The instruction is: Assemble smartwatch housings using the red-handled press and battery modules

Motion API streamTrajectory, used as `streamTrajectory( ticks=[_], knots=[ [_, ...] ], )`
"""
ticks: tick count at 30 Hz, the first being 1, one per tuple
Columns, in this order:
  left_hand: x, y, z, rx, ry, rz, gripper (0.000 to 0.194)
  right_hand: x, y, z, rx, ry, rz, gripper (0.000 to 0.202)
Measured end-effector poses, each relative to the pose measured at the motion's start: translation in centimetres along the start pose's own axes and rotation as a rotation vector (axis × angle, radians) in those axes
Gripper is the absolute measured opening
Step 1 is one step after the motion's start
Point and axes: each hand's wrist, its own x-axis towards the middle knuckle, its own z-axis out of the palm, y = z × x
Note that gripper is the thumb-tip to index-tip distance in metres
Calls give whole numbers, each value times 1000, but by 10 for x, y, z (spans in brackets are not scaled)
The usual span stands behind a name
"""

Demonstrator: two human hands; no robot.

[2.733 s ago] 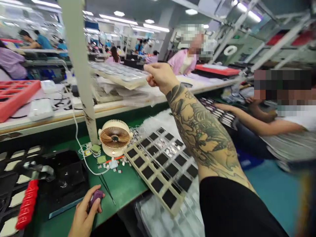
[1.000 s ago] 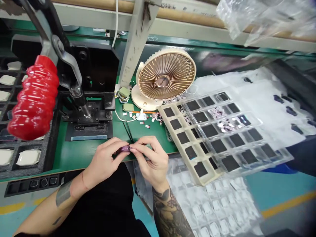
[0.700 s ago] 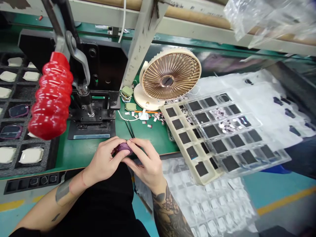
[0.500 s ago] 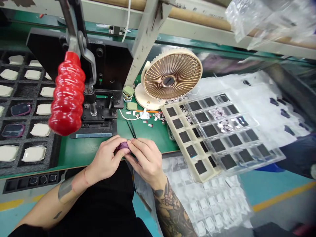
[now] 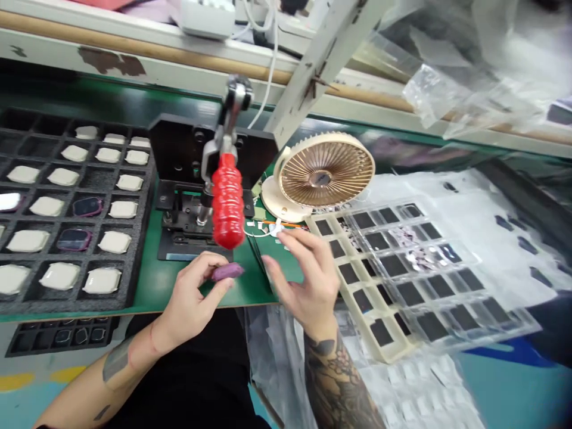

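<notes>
A purple watch case [image 5: 227, 271] is pinched edge-on between the thumb and fingers of my left hand [image 5: 191, 298], over the green bench [image 5: 152, 280] near its front edge. My right hand [image 5: 310, 280] is off the case, its fingers apart and nothing visible in them. Beside its thumb, dark tweezers [image 5: 257, 250] lie on the bench. A hand press with a red ribbed handle [image 5: 229, 205] stands just beyond my left hand; the handle hides part of its base [image 5: 187, 249].
At left, a black foam tray [image 5: 134, 256] holds white pieces and a few purple cases with dark screens. A beige fan [image 5: 324, 176] stands behind my right hand. To the right lie clear plastic trays [image 5: 402, 262] with black squares. A metal post [image 5: 313, 77] rises behind.
My right hand has let go of the purple watch case and moved right, its fingers spreading. The case stays in my left hand. The camera view has swung left.
</notes>
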Motion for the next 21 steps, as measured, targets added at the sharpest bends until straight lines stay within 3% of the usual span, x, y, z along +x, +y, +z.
streamTrajectory(
  ticks=[3, 5, 8, 11, 15, 18, 21],
  knots=[
    [-3, -3, -14, -178, 18, -132, 36, 45, -12, 6, 26, 156, -123, 52],
    [-5, -4, -23, -183, 26, -162, 43, 77, -21, 16, 61, 210, -301, 55],
    [-9, -2, -33, -60, 37, -165, 32, 118, -29, 40, 126, 277, -603, 55],
    [-16, 0, -39, 72, 59, -149, 23, 145, -29, 62, 149, 381, -720, 36],
    [-18, 0, -43, 135, 87, -104, 33, 167, -46, 64, 263, 450, -637, 37],
    [-15, 1, -42, 134, 17, -18, 38, 175, -73, 53, 546, 580, -365, 49],
    [-13, 2, -40, 16, 1, -34, 34, 166, -85, 45, 556, 644, -103, 39]
  ],
)
